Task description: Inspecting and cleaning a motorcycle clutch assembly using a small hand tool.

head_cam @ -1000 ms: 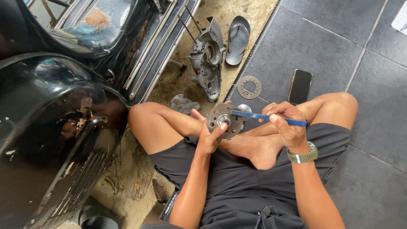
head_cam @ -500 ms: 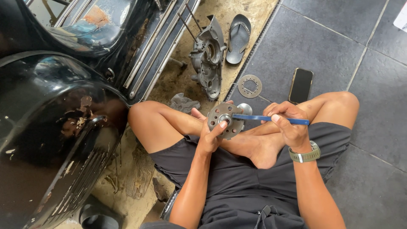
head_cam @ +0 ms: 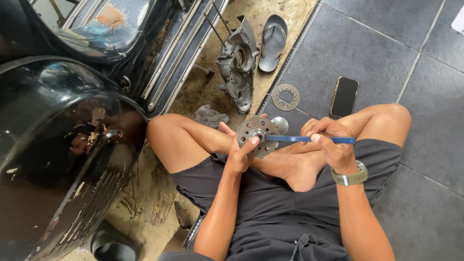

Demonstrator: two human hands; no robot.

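Left hand (head_cam: 240,153) grips a metal hub (head_cam: 257,136), right hand (head_cam: 332,141) a blue tool (head_cam: 309,139), above dark floor tiles (head_cam: 425,96).

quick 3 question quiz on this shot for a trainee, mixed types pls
1. True or false: the left hand holds the round metal hub.
2. What does the right hand grip? A) the blue-handled tool B) the phone C) the sandal
3. Which flat toothed part lies on the floor tiles between the engine casing and the phone?

Key: 1 true; 2 A; 3 the toothed metal ring.
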